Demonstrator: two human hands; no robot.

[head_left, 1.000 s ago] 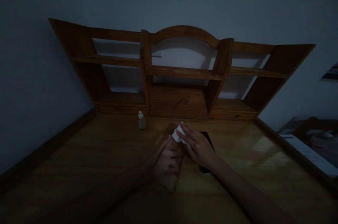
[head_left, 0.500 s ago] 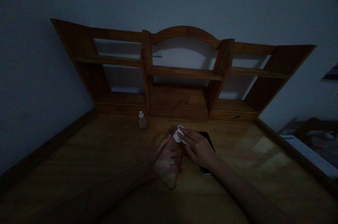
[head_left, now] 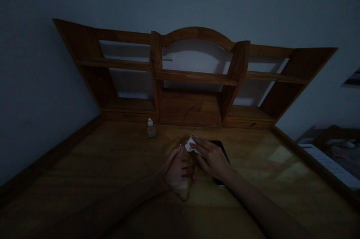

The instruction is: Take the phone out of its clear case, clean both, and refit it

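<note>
A clear phone case (head_left: 184, 193) is held tilted above the desk in my left hand (head_left: 174, 167), whose fingers show through it from behind. Pinched in my right hand (head_left: 212, 156) is a crumpled white tissue (head_left: 190, 144), which sits at the upper end of the case. A dark phone (head_left: 219, 182) lies flat on the desk, partly hidden beneath my right hand and wrist. Farther back, to the left of my hands, a small dropper bottle (head_left: 151, 129) with a white cap stands upright.
The wooden desk (head_left: 112, 167) has a raised rim on its left and right sides. Along its back stands a wooden shelf unit (head_left: 197, 77) against the wall. A wall socket (head_left: 167, 56) shows through it. White papers (head_left: 327, 160) lie beyond the right rim.
The tissue and my right hand have shifted very slightly at the upper end of the case. The case's lower end has moved a little to the right. Bottle and phone stay put.
</note>
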